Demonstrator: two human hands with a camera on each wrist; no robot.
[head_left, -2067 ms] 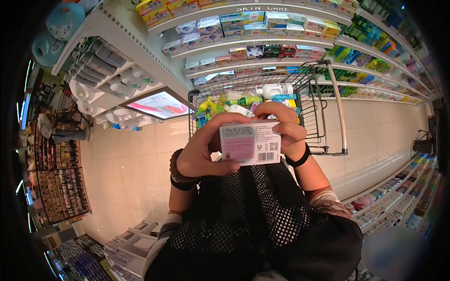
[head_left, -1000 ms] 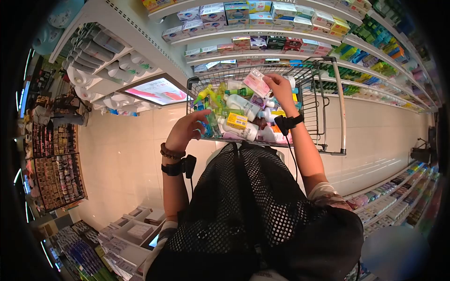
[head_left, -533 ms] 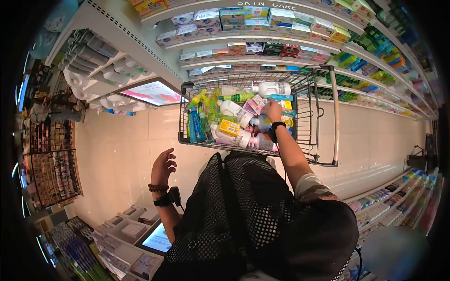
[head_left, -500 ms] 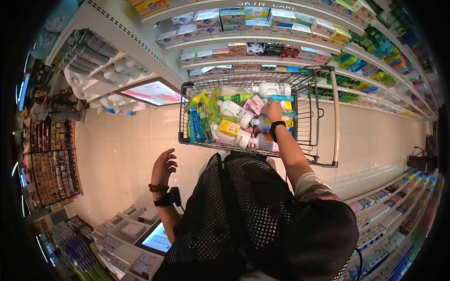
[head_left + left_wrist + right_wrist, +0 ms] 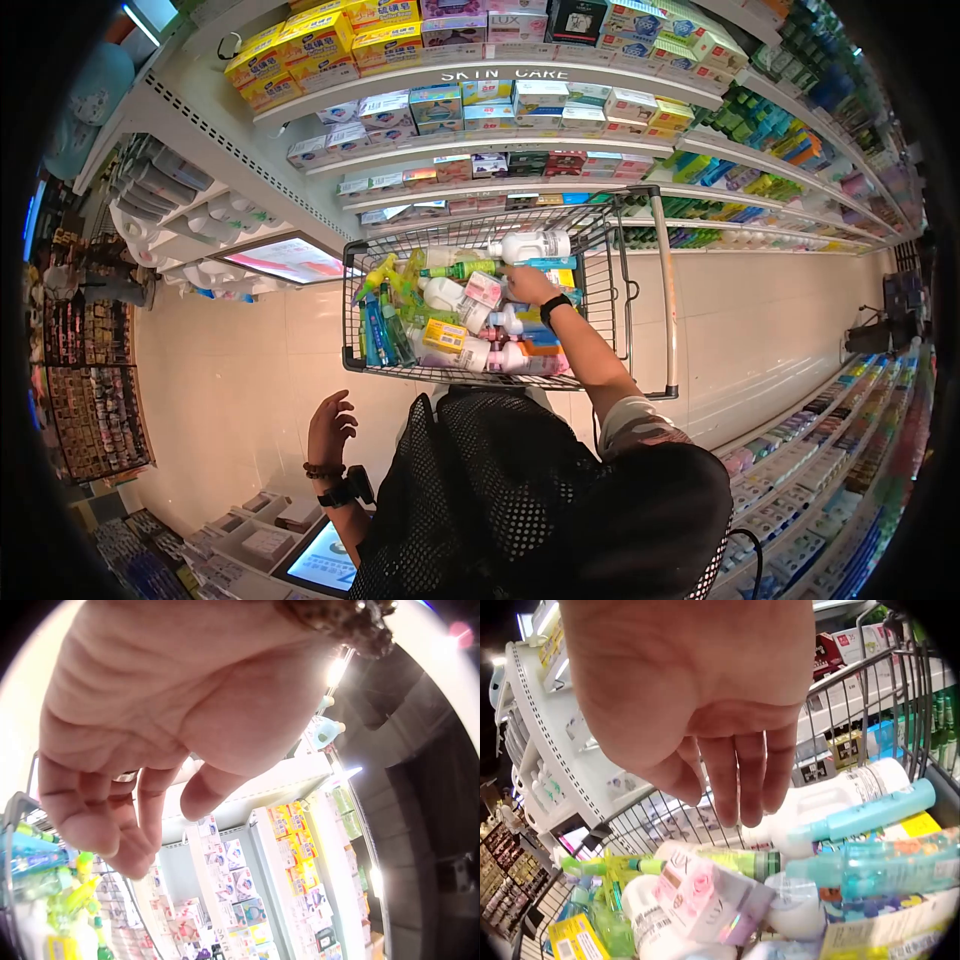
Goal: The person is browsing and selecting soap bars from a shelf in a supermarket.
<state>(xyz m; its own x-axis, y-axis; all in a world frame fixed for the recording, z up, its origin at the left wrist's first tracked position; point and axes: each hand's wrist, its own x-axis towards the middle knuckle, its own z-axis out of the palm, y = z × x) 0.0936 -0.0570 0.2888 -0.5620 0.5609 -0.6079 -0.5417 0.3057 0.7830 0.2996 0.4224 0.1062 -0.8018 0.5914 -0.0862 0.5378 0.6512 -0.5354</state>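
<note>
My right hand (image 5: 530, 286) is over the shopping cart (image 5: 664, 300), among the goods near its far side. In the right wrist view its fingers (image 5: 751, 776) hang loosely down and hold nothing. Just below them a pink and white LUX soap box (image 5: 697, 892) lies tilted on top of white bottles. My left hand (image 5: 330, 430) hangs beside the body, away from the cart's near left corner, its fingers relaxed with nothing in them. A small yellow box (image 5: 445, 335) also lies on the bottles, nearer to me.
Green and blue spray bottles (image 5: 380, 325) fill the cart's left end. A white bottle (image 5: 535, 246) lies along its far side. Shelves of boxed soap (image 5: 500, 128) stand behind the cart. A lit screen (image 5: 285, 258) is at the left, another display screen (image 5: 325, 560) below the left hand.
Both hands held the soap box in front of the body. The left hand let go and dropped to the side; the right hand laid the box in the cart and released it.
</note>
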